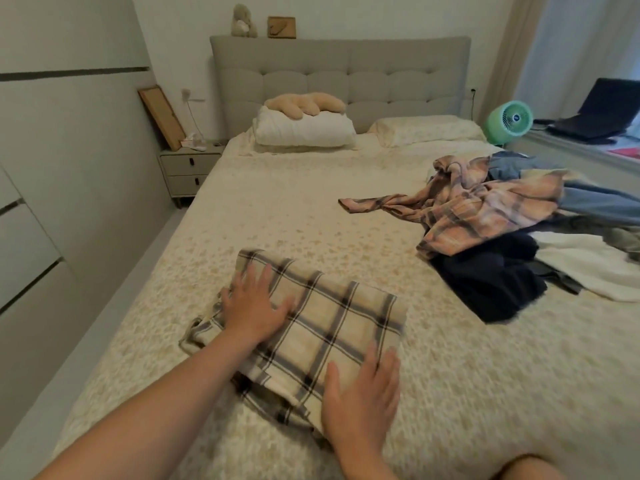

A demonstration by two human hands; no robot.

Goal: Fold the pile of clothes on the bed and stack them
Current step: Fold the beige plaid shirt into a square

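A cream plaid garment with dark grid lines lies partly folded on the near part of the bed, and everything else can be placed from it. The left hand rests flat on its far-left portion, fingers straight and spread, holding nothing. The right hand lies flat on its near-right edge, fingers likewise extended and together, pressing rather than gripping; neither grip is closed round the cloth. A loose flap of the same garment sticks out to the left below the left forearm, and another bunches under the near edge.

To the right of the plaid garment and farther back sits the unfolded pile of clothes, well apart from it. On top is a pink-and-grey checked shirt with one sleeve trailing leftward across the bedspread; beneath and beside it lie a dark navy piece, a white piece and blue denim-coloured fabric.

Far beyond the garment, at the grey padded headboard, are a white pillow carrying a beige plush cushion, and a patterned pillow to its right. A nightstand stands off the bed's far-left corner with a framed board leaning on it. A green fan and an open laptop sit past the pile at the far right.
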